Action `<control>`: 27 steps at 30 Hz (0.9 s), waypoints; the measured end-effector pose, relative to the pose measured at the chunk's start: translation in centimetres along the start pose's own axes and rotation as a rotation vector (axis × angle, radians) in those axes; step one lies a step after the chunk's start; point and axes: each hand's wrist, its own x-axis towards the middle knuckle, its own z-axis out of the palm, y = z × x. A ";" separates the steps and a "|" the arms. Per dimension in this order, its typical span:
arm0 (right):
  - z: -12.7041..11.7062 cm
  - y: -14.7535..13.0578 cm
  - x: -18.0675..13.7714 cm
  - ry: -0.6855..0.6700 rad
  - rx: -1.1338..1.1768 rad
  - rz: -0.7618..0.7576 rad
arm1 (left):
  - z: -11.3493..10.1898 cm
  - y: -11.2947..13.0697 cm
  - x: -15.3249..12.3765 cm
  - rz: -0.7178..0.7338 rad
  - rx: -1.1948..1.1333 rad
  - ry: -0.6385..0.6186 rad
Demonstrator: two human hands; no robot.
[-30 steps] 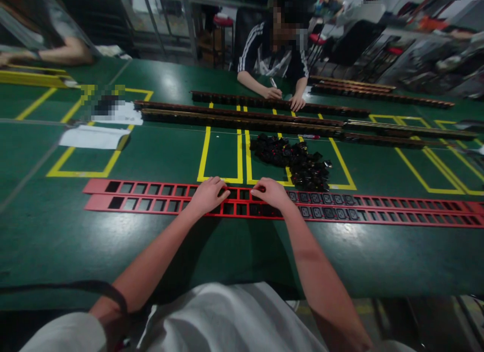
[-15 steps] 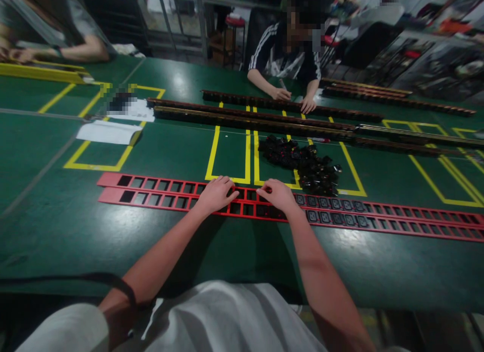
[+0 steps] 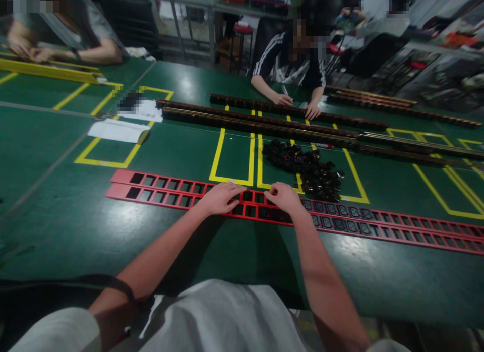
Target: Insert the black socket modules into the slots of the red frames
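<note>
Two long red metal strips [image 3: 159, 190] with rows of rectangular cut-outs lie side by side across the green table. Their right part holds black sockets [image 3: 340, 217]; the left cut-outs are empty. My left hand [image 3: 221, 198] lies flat on the strips with its fingers stretched out and holds nothing. A short way to its right, my right hand [image 3: 285, 198] rests on the strips. Its fingers are curled and pinched over a cut-out, and what they hold is hidden. A pile of loose black sockets [image 3: 308, 165] lies just beyond my right hand.
Long dark strips [image 3: 257, 121] lie across the table's middle, and yellow tape rectangles [image 3: 217, 158] mark the green surface. White papers [image 3: 117, 131] lie at the left. A person opposite has both hands [image 3: 298, 105] on a dark strip; another person's arms [image 3: 56, 52] work at the far left.
The view has drifted left, so the strips sit further right in frame. Both hands stay at the same place on the red strips; my left fingers lie a little flatter.
</note>
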 end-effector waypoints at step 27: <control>-0.2 -1.2 -1.0 0.011 -0.194 0.047 | 0.4 0.0 0.6 -0.365 0.205 0.139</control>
